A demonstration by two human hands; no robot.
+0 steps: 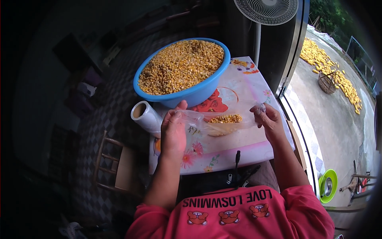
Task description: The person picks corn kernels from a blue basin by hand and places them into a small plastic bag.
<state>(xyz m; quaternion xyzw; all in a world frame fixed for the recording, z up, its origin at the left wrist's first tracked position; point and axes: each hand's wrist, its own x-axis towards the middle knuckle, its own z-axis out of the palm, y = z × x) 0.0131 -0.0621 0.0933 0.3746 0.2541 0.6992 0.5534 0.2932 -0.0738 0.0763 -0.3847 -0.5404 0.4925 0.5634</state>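
Observation:
A clear plastic bag [223, 130] with a small heap of yellow corn kernels [225, 119] in it is stretched between my two hands above the table. My left hand [174, 129] pinches one end of the bag between thumb and fingers. At the other end, my right hand [268, 121] is closed on the gathered, bunched plastic. Beyond my hands stands a large blue basin [195, 95], heaped with loose corn kernels [183, 65]. Close to my left hand lies a roll of clear plastic bags [148, 119], its cardboard core facing up and left.
A flowered cloth covers the table [238, 153]. A wooden chair [106, 159] stands left, a white fan [268, 10] beyond the table. Past the door frame [295, 51] at right, corn cobs [318, 55], a woven basket [327, 83] and a green basin [333, 175] are on the ground.

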